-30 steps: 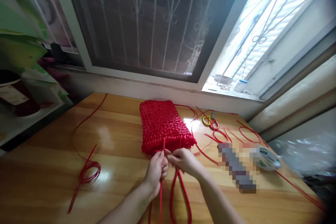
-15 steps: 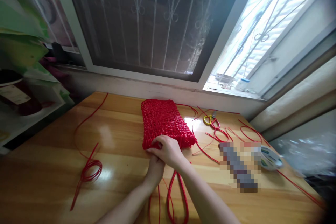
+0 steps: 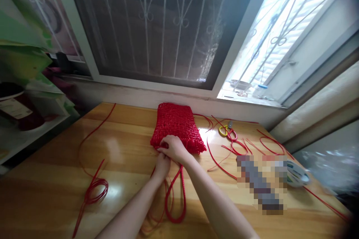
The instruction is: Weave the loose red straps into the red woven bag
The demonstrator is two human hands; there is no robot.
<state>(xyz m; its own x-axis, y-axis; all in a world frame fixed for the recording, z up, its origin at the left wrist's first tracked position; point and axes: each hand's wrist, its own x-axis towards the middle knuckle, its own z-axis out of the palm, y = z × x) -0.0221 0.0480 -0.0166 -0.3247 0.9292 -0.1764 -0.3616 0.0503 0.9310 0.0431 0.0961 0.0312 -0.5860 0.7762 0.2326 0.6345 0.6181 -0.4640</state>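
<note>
A red woven bag (image 3: 177, 121) of shiny cord lies at the middle of the wooden table. Both of my hands meet at its near edge. My right hand (image 3: 175, 149) is closed, thumb and fingers pinching the bag's near edge. Just below it, my left hand (image 3: 162, 166) is closed too, its fingertips tucked beneath the right hand. Exactly what the left fingers grip is hidden. From under the hands a thick red braided loop (image 3: 184, 194), like a handle, hangs toward me, with thin loose red cords beside it.
A coil of red cord (image 3: 90, 198) lies on the left. To the right are scissors (image 3: 223, 131) with yellow and red handles, scattered red strands, a pixelated dark object (image 3: 259, 183) and a white roll (image 3: 296, 175). A barred window (image 3: 157, 84) stands behind the table (image 3: 123, 127).
The bag's near edge has shifted slightly away and been turned a little, my hands moving with it up and left. The braided loop has swung left and nearer to the bag.
</note>
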